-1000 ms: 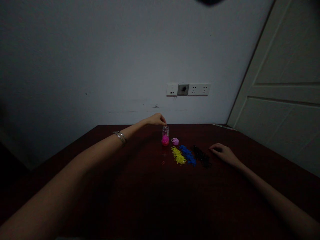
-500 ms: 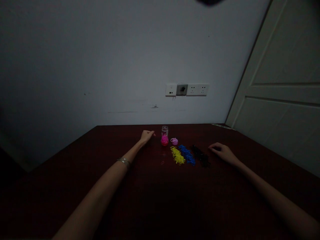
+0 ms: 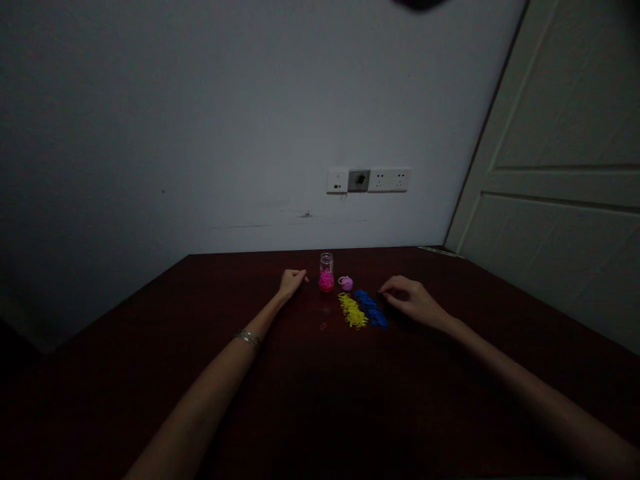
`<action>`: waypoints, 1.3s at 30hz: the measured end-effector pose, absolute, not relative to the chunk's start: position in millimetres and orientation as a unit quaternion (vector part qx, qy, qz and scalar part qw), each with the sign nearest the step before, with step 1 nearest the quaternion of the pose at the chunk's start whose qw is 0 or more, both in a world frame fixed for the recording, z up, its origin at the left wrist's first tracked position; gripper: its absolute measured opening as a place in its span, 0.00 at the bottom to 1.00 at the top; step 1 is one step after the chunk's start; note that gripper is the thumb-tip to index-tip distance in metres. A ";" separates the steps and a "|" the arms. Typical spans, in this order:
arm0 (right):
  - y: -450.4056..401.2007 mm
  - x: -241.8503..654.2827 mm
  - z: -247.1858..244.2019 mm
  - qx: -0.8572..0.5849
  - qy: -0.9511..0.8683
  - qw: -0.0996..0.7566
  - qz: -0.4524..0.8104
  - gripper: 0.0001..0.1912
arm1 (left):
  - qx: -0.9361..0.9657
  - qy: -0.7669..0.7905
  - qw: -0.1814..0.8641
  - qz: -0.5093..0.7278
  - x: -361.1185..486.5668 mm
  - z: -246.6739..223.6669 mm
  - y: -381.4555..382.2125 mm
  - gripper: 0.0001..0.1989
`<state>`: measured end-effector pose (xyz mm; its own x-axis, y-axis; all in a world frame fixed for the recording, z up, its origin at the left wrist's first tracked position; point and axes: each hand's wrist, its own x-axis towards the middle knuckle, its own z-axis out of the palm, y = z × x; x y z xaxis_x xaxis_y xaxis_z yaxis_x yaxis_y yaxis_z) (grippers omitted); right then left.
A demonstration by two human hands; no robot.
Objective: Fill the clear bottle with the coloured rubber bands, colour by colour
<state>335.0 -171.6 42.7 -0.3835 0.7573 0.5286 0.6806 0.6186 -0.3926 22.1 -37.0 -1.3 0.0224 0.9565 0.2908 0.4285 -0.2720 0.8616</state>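
Observation:
My left hand (image 3: 291, 283) rests on the table in a loose fist, just left of a clear jar (image 3: 327, 259) and apart from it. Pink rubber bands (image 3: 327, 280) fill the jar's lower part, and its mouth is uncovered. My right hand (image 3: 409, 299) is over the spot where black bands lay and covers them. Its thumb and forefinger curl toward each other near the far end of the blue rubber bands (image 3: 371, 309); anything between the tips is too dark to make out. Left of the blue pile lie yellow rubber bands (image 3: 353, 311).
A pink lid with a loop (image 3: 346, 283) lies right of the jar. One loose band (image 3: 323, 327) is on the dark red table (image 3: 280, 400). Behind the table rises a wall with sockets (image 3: 369, 180); a pale door (image 3: 560, 180) stands at the right.
My right hand has moved left, from beside the black bands to over them, hiding them. My left hand stays beside the jar. The whole view has shifted slightly.

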 end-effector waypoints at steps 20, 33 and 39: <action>-168.0 202.9 32.1 -0.296 -0.946 0.108 0.074 0.20 | 0.648 0.527 0.297 0.463 20.3 -1.2 -38.2 0.16; -118.0 231.2 110.1 -0.336 -0.886 0.308 0.092 0.21 | 0.645 0.544 0.286 0.455 20.6 3.1 -41.6 0.16; -75.4 240.9 130.2 -0.378 -0.881 0.279 0.052 0.22 | 0.633 0.547 0.299 0.460 20.9 4.4 -43.3 0.16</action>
<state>240.9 -75.4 130.2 -0.5587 0.6947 0.4531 0.6365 0.7094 -0.3027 20.9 -43.3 4.4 -0.0211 0.9667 0.2549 0.4173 -0.2231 0.8810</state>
